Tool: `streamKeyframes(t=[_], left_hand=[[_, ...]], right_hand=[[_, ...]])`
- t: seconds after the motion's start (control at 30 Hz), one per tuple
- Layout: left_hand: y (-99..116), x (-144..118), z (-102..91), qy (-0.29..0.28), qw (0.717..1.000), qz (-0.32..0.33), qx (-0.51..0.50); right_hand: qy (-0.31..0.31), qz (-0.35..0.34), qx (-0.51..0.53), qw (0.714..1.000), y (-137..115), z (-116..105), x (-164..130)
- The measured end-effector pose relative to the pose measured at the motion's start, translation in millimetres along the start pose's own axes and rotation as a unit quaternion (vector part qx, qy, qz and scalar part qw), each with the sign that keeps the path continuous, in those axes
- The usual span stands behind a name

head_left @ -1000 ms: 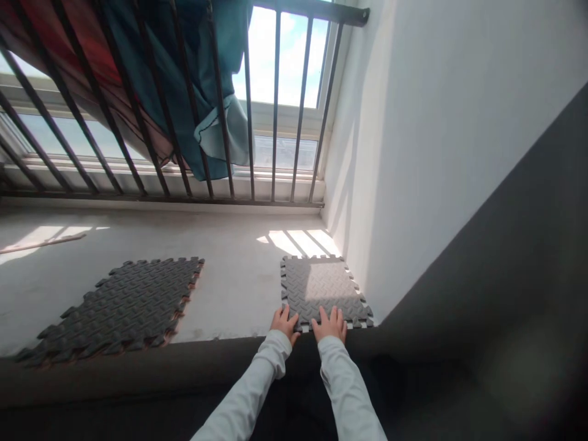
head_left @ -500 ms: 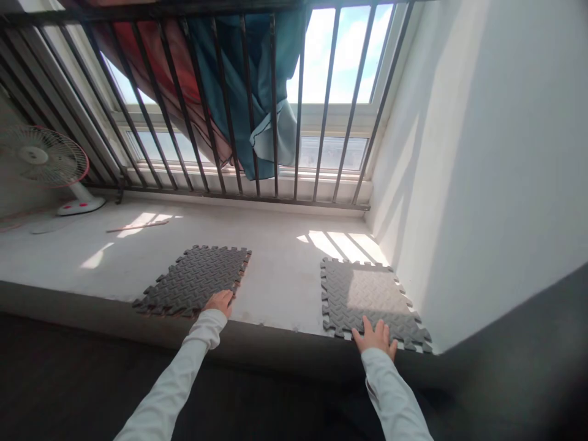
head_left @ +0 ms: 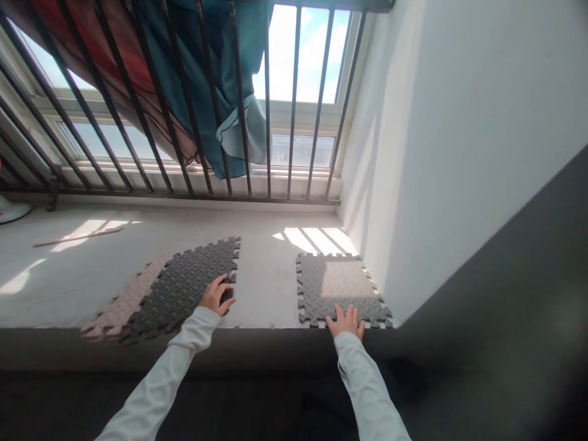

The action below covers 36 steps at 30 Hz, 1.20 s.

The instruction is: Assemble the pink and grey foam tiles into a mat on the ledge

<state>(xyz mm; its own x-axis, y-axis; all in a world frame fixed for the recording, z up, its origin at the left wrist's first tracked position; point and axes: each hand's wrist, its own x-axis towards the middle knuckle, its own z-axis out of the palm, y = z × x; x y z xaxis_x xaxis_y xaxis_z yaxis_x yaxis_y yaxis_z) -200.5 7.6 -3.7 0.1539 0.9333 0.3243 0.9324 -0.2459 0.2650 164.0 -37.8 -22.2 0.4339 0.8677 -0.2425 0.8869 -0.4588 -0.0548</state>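
My left hand (head_left: 217, 296) is at the right edge of a dark grey interlocking foam mat tile (head_left: 186, 278), its thumb and fingers closed on that edge. Beneath the dark tile lies a pinkish foam mat tile (head_left: 131, 297), showing only along the left side. My right hand (head_left: 346, 321) rests with fingers spread on the front edge of a lighter grey foam mat tile (head_left: 333, 285). That tile lies flat in the corner by the wall, partly sunlit. A strip of bare ledge separates the two dark-topped mats.
The white ledge (head_left: 266, 263) ends at a front edge just before me. Dark metal railings (head_left: 294, 110) stand behind it, with a blue-green and red curtain (head_left: 202, 79) at the window. A thin stick (head_left: 78, 237) and a fan base (head_left: 13, 210) are at left. A white wall (head_left: 459, 122) rises at right.
My left hand has pulled the dark tile rightwards, uncovering the pinkish tile under it. My right hand stays on the lighter tile. The view has swung right.
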Motion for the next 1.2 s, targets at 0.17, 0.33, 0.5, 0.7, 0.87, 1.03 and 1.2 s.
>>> streamKeyframes(t=[0.17, 0.33, 0.5, 0.7, 0.87, 1.03, 1.2], left_hand=[[114.7, 8.8, 48.8, -0.057, 0.996, 0.039, -0.064], [179.3, 7.6, 100.8, -0.100, 0.992, 0.017, -0.080], [185.1, 9.6, 119.7, -0.141, 0.987, 0.011, -0.078], [175.6, 15.3, 121.2, -0.137, 0.988, 0.035, -0.068], [168.3, 19.2, 120.8, -0.146, 0.985, 0.038, -0.079], [171.6, 19.0, 120.4, -0.138, 0.986, 0.025, -0.092], [174.0, 20.6, 116.7, -0.152, 0.983, 0.025, -0.098]], right_hand=[[0.015, -0.001, 0.015, 1.000, 1.5, 0.7, -0.6], [0.017, -0.019, 0.020, 0.999, 7.3, 3.9, 1.2], [0.015, -0.018, 0.022, 0.999, 7.7, 1.3, 0.6], [0.004, -0.012, 0.035, 0.999, 5.9, -3.3, -0.8], [0.006, -0.014, 0.035, 0.999, 6.4, 0.4, 1.6], [0.004, -0.007, 0.047, 0.999, 4.4, -0.9, 1.1], [-0.005, -0.002, 0.051, 0.999, 2.6, -6.0, -1.8]])
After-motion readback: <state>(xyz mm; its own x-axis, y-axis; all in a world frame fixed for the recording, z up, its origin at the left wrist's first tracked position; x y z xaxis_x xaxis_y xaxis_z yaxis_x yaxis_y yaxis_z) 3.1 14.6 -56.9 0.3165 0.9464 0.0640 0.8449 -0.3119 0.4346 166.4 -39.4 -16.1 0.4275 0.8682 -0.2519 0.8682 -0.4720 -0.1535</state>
